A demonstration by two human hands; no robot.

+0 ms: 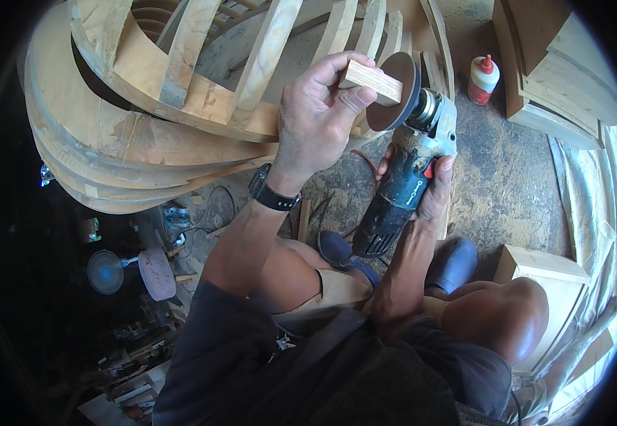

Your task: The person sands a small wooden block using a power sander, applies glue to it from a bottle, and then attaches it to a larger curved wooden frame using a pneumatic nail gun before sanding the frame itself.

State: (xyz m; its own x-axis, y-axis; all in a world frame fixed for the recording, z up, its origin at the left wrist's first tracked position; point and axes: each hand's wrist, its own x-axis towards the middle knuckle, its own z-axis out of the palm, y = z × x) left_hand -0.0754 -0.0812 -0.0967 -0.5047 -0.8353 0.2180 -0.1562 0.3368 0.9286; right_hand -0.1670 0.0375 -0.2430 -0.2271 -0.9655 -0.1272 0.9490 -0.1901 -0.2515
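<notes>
Where the far left of the view falls into shadow, a round blue-grey fan stands beside a pinkish slab with rounded corners. Above them, a large curved framework of pale wooden ribs and bands sweeps across the upper left, its lower bands narrowing toward the middle.

Just in front of that framework is the person's left hand, with a black wristwatch on the wrist. Its thumb and forefinger pinch a small rectangular block of pale, layered wood; the other fingers are bent, and partly hidden. The block is raised at top centre, its right end overlapping the face of a thin, round, brownish-grey disc; how firmly they meet I cannot tell.

The disc is mounted on a dark teal and black angle grinder with a dusty metal head, slanting down to the left. The person's right hand wraps around its body, thumb beside a red switch, some fingertips showing on the far side, the rest hidden.

Below are two dark blue shoes. Farther right, a white bottle with a red cap stands on the stained grey floor, near a pale wooden box-like piece. Another pale wooden box sits beside the right knee, next to whitish crumpled sheeting.
</notes>
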